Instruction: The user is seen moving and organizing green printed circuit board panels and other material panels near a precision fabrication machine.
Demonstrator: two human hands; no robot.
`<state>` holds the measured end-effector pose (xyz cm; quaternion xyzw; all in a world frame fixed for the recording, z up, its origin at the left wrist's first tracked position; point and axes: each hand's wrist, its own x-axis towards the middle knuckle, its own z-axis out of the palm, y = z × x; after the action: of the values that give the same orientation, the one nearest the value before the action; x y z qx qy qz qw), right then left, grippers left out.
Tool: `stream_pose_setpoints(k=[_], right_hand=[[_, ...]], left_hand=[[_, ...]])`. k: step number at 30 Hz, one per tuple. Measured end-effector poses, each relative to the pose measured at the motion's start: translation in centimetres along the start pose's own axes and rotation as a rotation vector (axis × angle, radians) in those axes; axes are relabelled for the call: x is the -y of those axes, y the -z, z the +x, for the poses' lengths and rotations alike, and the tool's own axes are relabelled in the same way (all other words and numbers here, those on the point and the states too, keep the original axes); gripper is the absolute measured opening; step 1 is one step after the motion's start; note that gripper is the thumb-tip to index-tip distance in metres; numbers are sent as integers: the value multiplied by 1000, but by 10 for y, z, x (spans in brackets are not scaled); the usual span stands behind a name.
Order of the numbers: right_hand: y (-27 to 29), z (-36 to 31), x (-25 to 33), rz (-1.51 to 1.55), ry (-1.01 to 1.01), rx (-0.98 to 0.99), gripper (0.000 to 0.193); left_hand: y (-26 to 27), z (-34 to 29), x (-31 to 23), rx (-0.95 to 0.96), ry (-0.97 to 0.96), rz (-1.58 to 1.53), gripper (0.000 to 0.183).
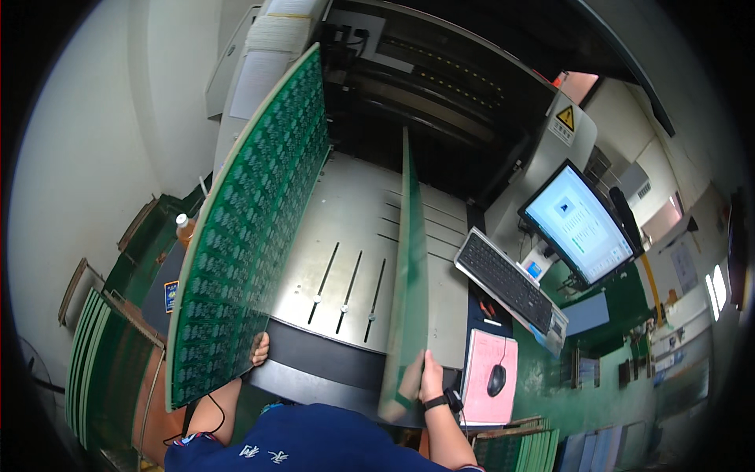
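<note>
My left hand (258, 348) is closed on the edge of a large green circuit board panel (244, 228), which stands tilted upright at the left with rows of pale printed patterns. Most of that hand lies behind the panel. A second green panel (410, 259), seen nearly edge-on, rises over the metal bed, and my right hand (429, 377) grips its near right edge. This panel is slightly blurred. Under both panels lies the machine's silver metal bed (334, 228), with long dark slots and small round pegs. A black band (444, 400) circles my right wrist.
Right of the bed are a keyboard (503, 279), a lit monitor (582, 220) and a black mouse (496, 380) on a pink pad (480, 370). Racked green panels (86, 362) stand at lower left, more (535, 452) at lower right. A bottle (185, 228) sits behind the left panel.
</note>
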<state>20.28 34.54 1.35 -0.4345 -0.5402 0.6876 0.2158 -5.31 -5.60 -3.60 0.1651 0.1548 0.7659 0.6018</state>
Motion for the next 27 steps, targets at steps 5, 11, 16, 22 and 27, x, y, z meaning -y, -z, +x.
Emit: stream_pose_setpoints(k=[5, 11, 16, 22, 27], right_hand=[[-41, 52, 35, -188, 124, 78, 32], [-102, 128, 33, -43, -41, 118, 17], [-138, 116, 21, -857, 483, 132, 30], [-145, 76, -3, -1412, 838, 147, 48], [-145, 84, 18, -1512, 838, 306, 51]], left_hand=[[-16, -19, 14, -36, -71, 19, 47], [-30, -28, 25, -52, -90, 34, 47], [-37, -41, 31, -93, -126, 34, 47], [-36, -36, 33, -100, -153, 18, 46], [-41, -34, 35, -118, -161, 6, 46]])
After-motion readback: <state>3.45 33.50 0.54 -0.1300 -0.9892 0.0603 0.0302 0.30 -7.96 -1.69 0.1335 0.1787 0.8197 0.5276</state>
